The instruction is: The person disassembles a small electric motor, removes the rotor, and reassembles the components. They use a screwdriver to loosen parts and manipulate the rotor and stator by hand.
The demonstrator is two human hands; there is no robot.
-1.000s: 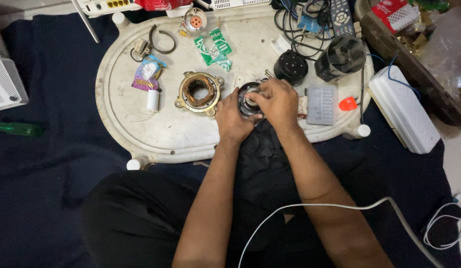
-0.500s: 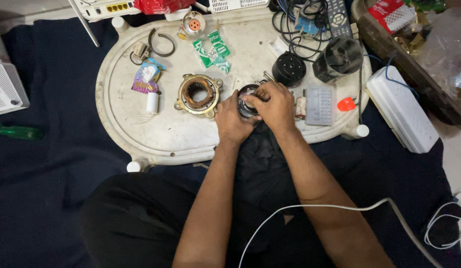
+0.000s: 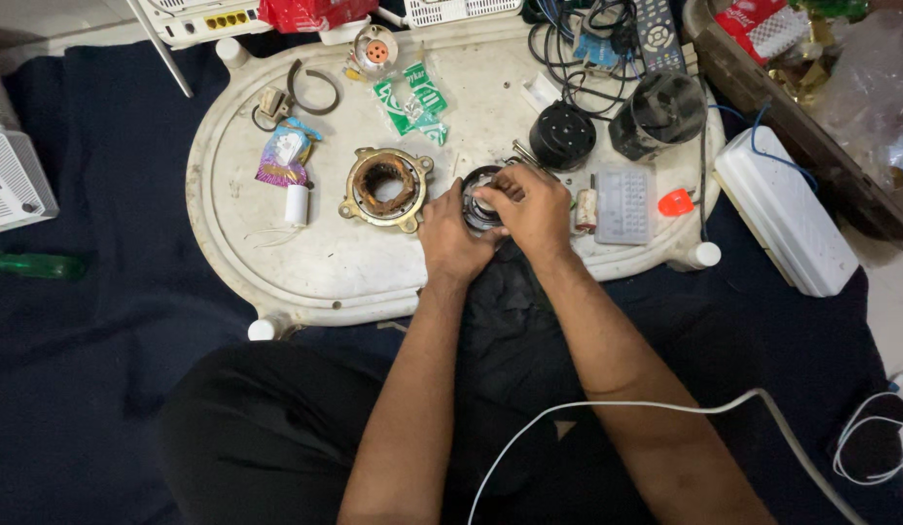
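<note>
I see the oval tray (image 3: 276,262) in off-white, smudged grey. Left of its centre the metal ring (image 3: 385,189) is brass-yellow with a rust-brown core. Further left, the wrapper (image 3: 283,157) shows purple, blue and yellow. Toward the tray's top, the sachets (image 3: 413,99) are green and white. At its right edge, the keypad (image 3: 623,203) is pale grey, the cap (image 3: 675,202) orange-red. The cloth (image 3: 91,369) under the tray is navy.

Scuffed matt white plastic oval bench (image 3: 276,262), dull brassy metal ring with rusty copper winding (image 3: 384,187), glossy green plastic sachets (image 3: 413,100), matt dark blue cloth (image 3: 91,321)
</note>
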